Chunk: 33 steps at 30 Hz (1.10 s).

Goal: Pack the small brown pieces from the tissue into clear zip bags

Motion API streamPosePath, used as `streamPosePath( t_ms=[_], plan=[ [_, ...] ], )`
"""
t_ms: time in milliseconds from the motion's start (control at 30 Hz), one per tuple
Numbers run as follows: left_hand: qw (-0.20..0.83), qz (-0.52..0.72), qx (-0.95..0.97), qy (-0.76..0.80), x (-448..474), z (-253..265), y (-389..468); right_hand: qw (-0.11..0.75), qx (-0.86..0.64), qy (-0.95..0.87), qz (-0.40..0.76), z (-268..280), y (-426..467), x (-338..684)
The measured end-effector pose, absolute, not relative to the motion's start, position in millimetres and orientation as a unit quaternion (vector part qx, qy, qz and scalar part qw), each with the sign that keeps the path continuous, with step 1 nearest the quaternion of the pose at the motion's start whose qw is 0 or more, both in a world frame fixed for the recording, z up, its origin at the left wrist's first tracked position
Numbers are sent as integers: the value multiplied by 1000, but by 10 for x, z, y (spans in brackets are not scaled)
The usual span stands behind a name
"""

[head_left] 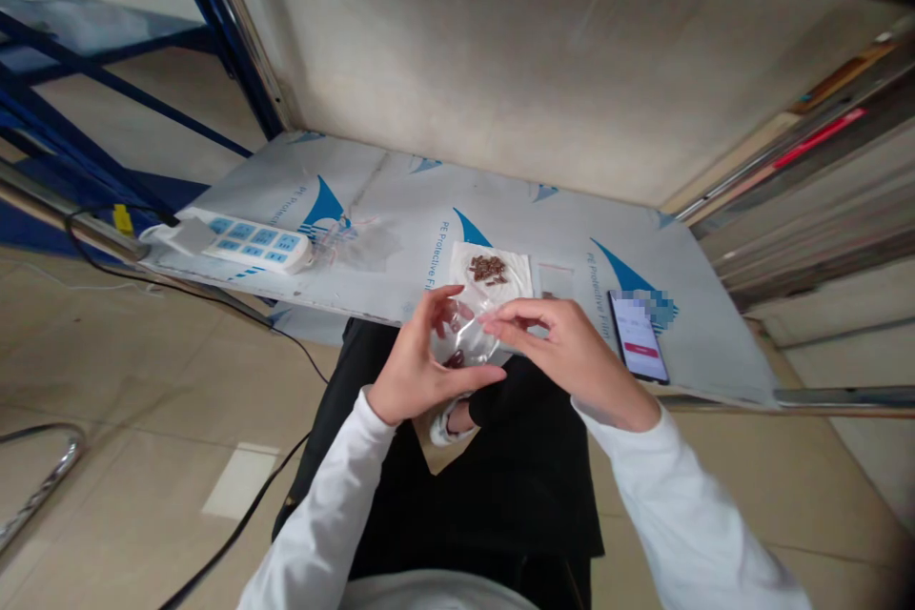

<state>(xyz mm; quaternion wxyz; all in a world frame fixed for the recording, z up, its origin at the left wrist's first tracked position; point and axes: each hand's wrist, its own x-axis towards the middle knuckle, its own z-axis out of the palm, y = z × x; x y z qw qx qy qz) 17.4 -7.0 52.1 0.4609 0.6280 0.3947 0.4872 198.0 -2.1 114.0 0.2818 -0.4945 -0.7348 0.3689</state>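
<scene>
A clear plastic bag with a few dark reddish pieces low inside it is between my hands, just off the table's front edge. My left hand curves around the bag's left side, thumb below and fingers above. With thumb and index finger, my right hand pinches the bag's upper right edge. Just beyond my fingers, a white paper sheet lies on the table and carries a small heap of brown bits. Beside the sheet lies a small flat clear packet, partly hidden by my right hand.
The table is covered in printed protective film. A phone with a lit screen lies at the right. On the left are a white power strip and crumpled clear plastic. A black cable runs down to the floor.
</scene>
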Motion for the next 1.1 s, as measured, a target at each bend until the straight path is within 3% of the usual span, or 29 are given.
streamPosePath(
  t_ms=[67, 167, 367, 567, 700, 800, 867, 1100],
  plan=[
    [559, 477, 560, 383, 111, 514, -84, 276, -496, -717, 405, 1169, 18, 2097],
    [614, 475, 482, 406, 88, 498, -109, 279, -501, -698, 429, 1171, 71, 2238],
    [637, 456, 488, 386, 142, 497, -121, 298, -514, -691, 412, 1129, 40, 2271],
    [595, 494, 473, 423, 229, 438, -75, 292, -493, -685, 450, 926, 65, 2272],
    [598, 495, 447, 444, 243, 355, -81, 366, -597, -651, 293, 459, 392, 2512],
    [603, 499, 434, 446, 234, 287, -82, 282, -646, -692, 155, 97, 687, 2640],
    [601, 505, 433, 443, 228, 251, -73, 233, -646, -715, 132, -69, 837, 2642],
    [598, 515, 417, 451, 196, 227, -37, 186, -672, -707, 122, -261, 1054, 2518]
  ],
)
